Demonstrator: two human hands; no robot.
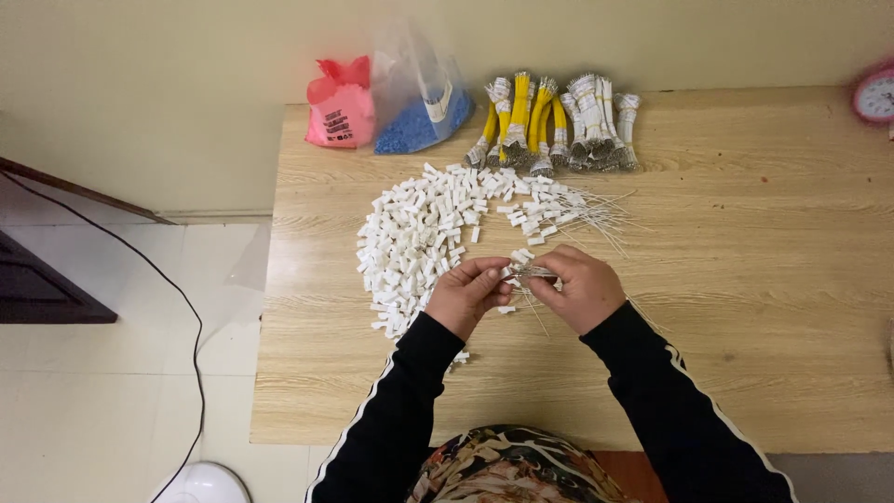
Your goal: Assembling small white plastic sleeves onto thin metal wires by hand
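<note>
My left hand pinches a small white plastic connector just above the table. My right hand grips a bunch of thin white wires whose ends meet the connector between my hands. A large heap of the same white connectors lies on the wooden table to the left of my hands. Finished pieces with thin wires attached fan out just beyond my hands.
Bundles of yellow and white wires lie at the table's far edge. Beside them stand a red plastic bag and a clear bag of blue pellets. A pink clock sits far right. A black cable runs across the tiled floor.
</note>
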